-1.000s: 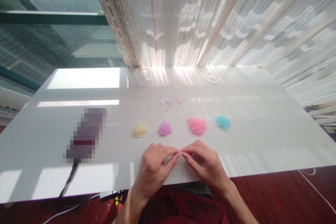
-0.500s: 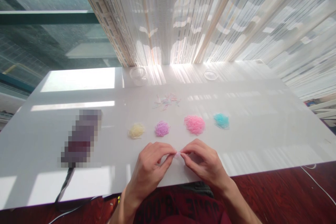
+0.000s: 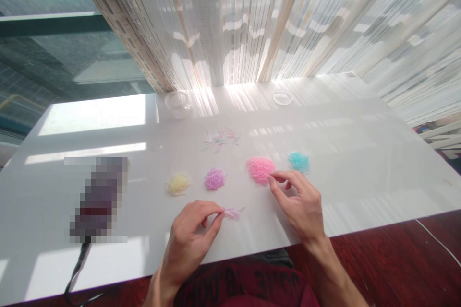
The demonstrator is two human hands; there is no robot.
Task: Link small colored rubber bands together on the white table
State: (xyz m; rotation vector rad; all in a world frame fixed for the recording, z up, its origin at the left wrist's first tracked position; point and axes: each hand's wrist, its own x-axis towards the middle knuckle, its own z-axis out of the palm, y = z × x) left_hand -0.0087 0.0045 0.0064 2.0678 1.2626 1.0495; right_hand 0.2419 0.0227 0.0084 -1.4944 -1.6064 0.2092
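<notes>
My left hand (image 3: 194,230) is closed in a pinch near the front edge of the white table (image 3: 360,153). Its fingertips meet the end of a small loose bunch of pale purple and pink strands (image 3: 235,212). My right hand (image 3: 300,204) has thumb and forefinger pinched at the right edge of the bright pink pile of strands (image 3: 260,171); whatever is between them is too small to see. Beside that pile lies a turquoise pile (image 3: 298,161). To its left are a purple pile (image 3: 215,179) and a pale yellow pile (image 3: 178,183).
Mixed strands (image 3: 221,139) are scattered behind the piles. A clear round container (image 3: 178,104) and a clear lid (image 3: 282,98) stand near the curtain (image 3: 223,24). At the left, a blurred-out dark object (image 3: 99,196) has a black cord (image 3: 77,268).
My hands have parted from each other. The right one has moved forward and right to the pink pile, while the left stays low by the pale strands. The view has shifted slightly.
</notes>
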